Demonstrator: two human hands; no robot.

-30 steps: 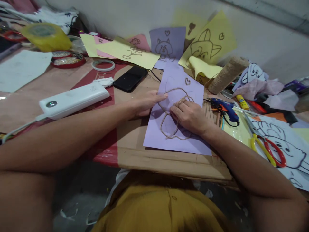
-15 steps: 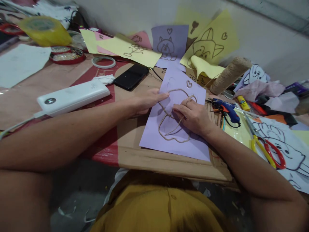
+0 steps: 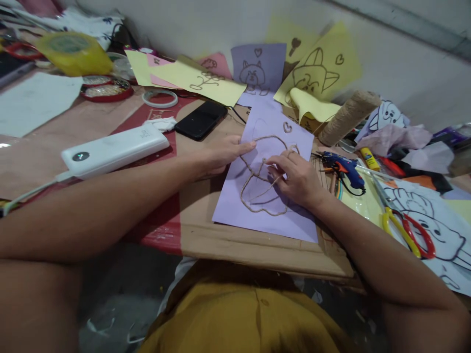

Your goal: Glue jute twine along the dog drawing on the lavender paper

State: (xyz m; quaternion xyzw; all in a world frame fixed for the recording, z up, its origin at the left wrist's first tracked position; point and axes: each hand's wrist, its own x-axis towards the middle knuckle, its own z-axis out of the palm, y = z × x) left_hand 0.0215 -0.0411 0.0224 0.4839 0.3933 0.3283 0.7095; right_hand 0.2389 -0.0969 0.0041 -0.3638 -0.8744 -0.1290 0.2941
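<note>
A mustard garment (image 3: 235, 314) is seen nearest, below the edge of the cardboard (image 3: 206, 211) covering the table. On the cardboard, a purple sheet (image 3: 235, 211) is laid at a slant, and across it the twine (image 3: 253, 211) is spread in loose loops. At the right, scissors (image 3: 385, 195) are laid over a white drawing (image 3: 434, 235). One strand is gripped by the bent fingers of the right hand (image 3: 296, 179), above the sheet's right half. The left hand (image 3: 228, 153) is kept uncurled, its thumb rested on the sheet's left side beside the twine. To the left, a power bank (image 3: 117, 149) is placed; a phone (image 3: 201, 120) is set beyond it. Past the right hand, a glue gun (image 3: 344, 168) is laid near a glue stick (image 3: 369, 159), and a tilted spool (image 3: 348, 117) is seen behind. Farthest, a purple drawing (image 3: 259, 59) is propped against the wall (image 3: 184, 29).
</note>
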